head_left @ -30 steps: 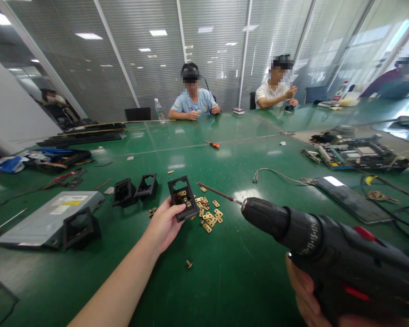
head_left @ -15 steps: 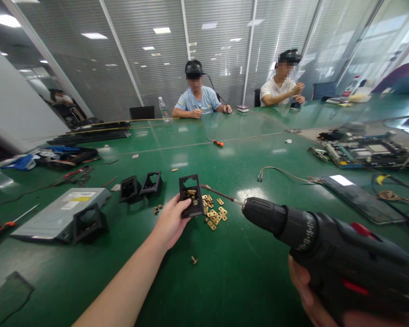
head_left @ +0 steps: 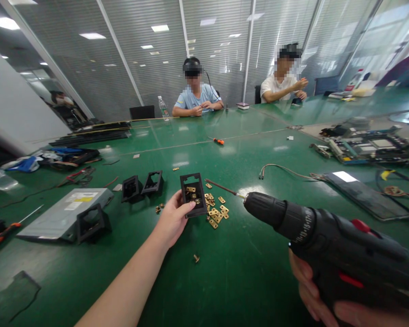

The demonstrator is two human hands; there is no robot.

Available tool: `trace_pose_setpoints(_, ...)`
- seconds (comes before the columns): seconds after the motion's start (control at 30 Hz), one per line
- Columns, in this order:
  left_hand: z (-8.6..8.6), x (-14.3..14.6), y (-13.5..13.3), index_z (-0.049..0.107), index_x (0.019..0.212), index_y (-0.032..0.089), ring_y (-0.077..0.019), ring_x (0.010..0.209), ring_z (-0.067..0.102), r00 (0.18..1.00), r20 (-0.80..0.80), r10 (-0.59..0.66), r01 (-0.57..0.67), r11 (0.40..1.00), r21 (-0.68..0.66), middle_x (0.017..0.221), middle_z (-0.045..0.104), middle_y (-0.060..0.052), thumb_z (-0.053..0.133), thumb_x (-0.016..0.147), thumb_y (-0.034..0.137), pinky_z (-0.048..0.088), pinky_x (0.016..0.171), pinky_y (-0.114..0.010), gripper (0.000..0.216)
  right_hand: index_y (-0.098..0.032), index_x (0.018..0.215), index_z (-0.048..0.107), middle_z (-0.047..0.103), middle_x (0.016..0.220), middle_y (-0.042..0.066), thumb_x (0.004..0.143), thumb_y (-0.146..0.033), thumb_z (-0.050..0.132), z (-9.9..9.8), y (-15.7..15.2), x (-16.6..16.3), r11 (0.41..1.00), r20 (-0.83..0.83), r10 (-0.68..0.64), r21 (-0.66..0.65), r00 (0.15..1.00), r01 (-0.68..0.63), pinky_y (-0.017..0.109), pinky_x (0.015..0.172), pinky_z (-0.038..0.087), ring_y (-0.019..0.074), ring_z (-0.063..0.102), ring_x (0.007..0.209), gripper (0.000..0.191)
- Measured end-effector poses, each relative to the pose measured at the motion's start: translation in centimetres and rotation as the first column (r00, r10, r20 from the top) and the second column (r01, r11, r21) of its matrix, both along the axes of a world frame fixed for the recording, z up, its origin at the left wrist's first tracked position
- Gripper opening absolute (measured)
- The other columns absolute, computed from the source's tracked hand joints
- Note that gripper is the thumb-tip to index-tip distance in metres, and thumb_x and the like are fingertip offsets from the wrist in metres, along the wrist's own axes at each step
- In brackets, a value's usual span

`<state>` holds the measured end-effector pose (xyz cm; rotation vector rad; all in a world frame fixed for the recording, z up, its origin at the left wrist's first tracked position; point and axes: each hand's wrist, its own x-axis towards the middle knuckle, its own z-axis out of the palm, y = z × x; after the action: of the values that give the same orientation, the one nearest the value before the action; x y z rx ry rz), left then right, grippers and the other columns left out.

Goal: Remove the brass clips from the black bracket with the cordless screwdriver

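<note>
My left hand (head_left: pixel 172 221) grips a small black plastic frame (head_left: pixel 193 194) by its lower edge and holds it upright just above the green table (head_left: pixel 245 272). Small brass pieces show inside the frame. A pile of brass plates (head_left: pixel 215 212) lies on the table right behind it. My right hand (head_left: pixel 322 302) is wrapped round the handle of a black and red power drill (head_left: pixel 341 252). The drill's long bit (head_left: pixel 223 188) points left, its tip just right of the frame's top.
Two more black frames (head_left: pixel 142 186) and a grey drive with a black frame (head_left: pixel 73 215) on it lie at left. A loose screw (head_left: pixel 197 259) lies near me. Circuit boards (head_left: pixel 368 147), cables and a dark panel (head_left: pixel 359 193) are at right. Two people sit across the table.
The view has shifted slightly. My left hand has turned the frame more upright and brought it a little right, nearer the drill bit. The drill has barely moved.
</note>
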<state>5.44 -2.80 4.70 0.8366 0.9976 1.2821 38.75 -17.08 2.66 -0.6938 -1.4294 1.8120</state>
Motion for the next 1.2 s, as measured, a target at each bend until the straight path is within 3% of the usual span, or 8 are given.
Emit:
trace_pose_setpoints(0.1, 0.2, 0.2, -0.3, 0.059, 0.136, 0.025, -0.0247, 0.108, 0.071, 1.000, -0.026, 0.010, -0.009, 1.000, 0.028, 0.118, 0.073, -0.008, 0.085, 0.067, 0.009, 0.059, 0.093, -0.035, 0.076, -0.036, 0.118, 0.065, 0.063, 0.081, 0.004, 0.081, -0.053, 0.075, 0.4, 0.1, -0.6, 0.997, -0.013, -0.078, 0.020, 0.997, 0.079, 0.036, 0.054, 0.051, 0.0203, 0.061, 0.054, 0.041)
trace_pose_setpoints(0.2, 0.3, 0.2, -0.4, 0.045, 0.149, 0.040, -0.0221, 0.107, 0.072, 0.997, -0.076, 0.021, -0.017, 0.999, 0.050, 0.118, 0.072, -0.004, 0.083, 0.069, 0.008, 0.060, 0.092, -0.035, 0.094, -0.035, 0.123, 0.066, 0.069, 0.086, 0.007, 0.082, -0.048, 0.076, 1.1, 0.4, -0.8, 0.995, -0.015, -0.082, 0.051, 0.996, 0.083, 0.037, 0.055, 0.054, 0.0221, 0.066, 0.055, 0.044)
trace_pose_setpoints(0.47, -0.6, -0.6, 0.1, 0.062, 0.121, 0.032, -0.0195, 0.091, 0.072, 0.972, -0.235, -0.012, 0.025, 0.998, 0.054, 0.129, 0.066, -0.005, 0.078, 0.076, 0.019, 0.062, 0.066, -0.027, 0.049, -0.032, 0.124, 0.067, 0.070, 0.093, 0.007, 0.090, -0.042, 0.074, 2.3, 0.8, -0.8, 0.991, -0.018, -0.130, 0.031, 0.991, 0.131, 0.032, 0.059, 0.058, 0.0201, 0.069, 0.062, 0.037)
trace_pose_setpoints(0.73, -0.4, -0.6, 0.2, 0.071, 0.112, 0.028, -0.0170, 0.089, 0.068, 0.953, -0.297, -0.050, 0.059, 0.998, 0.020, 0.128, 0.067, -0.004, 0.073, 0.074, 0.013, 0.059, 0.065, -0.022, 0.041, -0.030, 0.126, 0.065, 0.065, 0.106, 0.009, 0.089, -0.041, 0.073, 0.9, 0.6, -0.1, 0.985, -0.058, -0.173, 0.003, 0.983, 0.174, 0.035, 0.060, 0.058, 0.0208, 0.069, 0.065, 0.040)
trace_pose_setpoints(0.87, -0.6, -0.6, 0.2, 0.070, 0.112, 0.027, -0.0177, 0.086, 0.067, 0.947, -0.319, -0.042, 0.056, 0.998, 0.034, 0.118, 0.069, -0.003, 0.069, 0.073, 0.013, 0.060, 0.066, -0.024, 0.041, -0.028, 0.122, 0.067, 0.066, 0.095, 0.006, 0.090, -0.041, 0.075, 0.9, 0.9, -0.4, 0.991, -0.061, -0.133, -0.034, 0.989, 0.131, 0.031, 0.061, 0.057, 0.0186, 0.068, 0.065, 0.036)
trace_pose_setpoints(1.0, -1.0, -0.8, 0.4, 0.065, 0.129, 0.031, -0.0184, 0.094, 0.067, 0.952, -0.306, -0.015, 0.037, 0.997, 0.068, 0.124, 0.067, -0.004, 0.068, 0.075, 0.013, 0.059, 0.073, -0.025, 0.057, -0.027, 0.116, 0.069, 0.064, 0.085, 0.003, 0.088, -0.042, 0.077, 1.7, 1.1, -0.7, 0.992, -0.075, -0.125, -0.034, 0.989, 0.122, 0.030, 0.062, 0.058, 0.0160, 0.066, 0.063, 0.033)
trace_pose_setpoints(1.13, -0.8, -0.7, 0.6, 0.031, 0.158, 0.045, -0.0162, 0.087, 0.068, 0.970, -0.236, 0.060, -0.039, 0.995, 0.089, 0.119, 0.067, -0.003, 0.067, 0.075, 0.012, 0.058, 0.074, -0.029, 0.096, -0.030, 0.119, 0.068, 0.067, 0.088, 0.004, 0.090, -0.039, 0.076, 2.9, 0.8, -0.6, 0.991, -0.009, -0.134, 0.031, 0.991, 0.134, 0.029, 0.062, 0.059, 0.0174, 0.068, 0.066, 0.031)
trace_pose_setpoints(1.2, -0.5, -0.5, 0.6, 0.029, 0.159, 0.044, -0.0156, 0.086, 0.068, 0.981, -0.162, 0.108, -0.100, 0.993, 0.062, 0.116, 0.069, -0.002, 0.066, 0.073, 0.009, 0.058, 0.074, -0.028, 0.100, -0.033, 0.123, 0.067, 0.069, 0.090, 0.005, 0.091, -0.038, 0.075, 3.4, 0.5, -0.6, 0.987, 0.027, -0.150, 0.065, 0.988, 0.148, 0.029, 0.064, 0.061, 0.0187, 0.070, 0.069, 0.033)
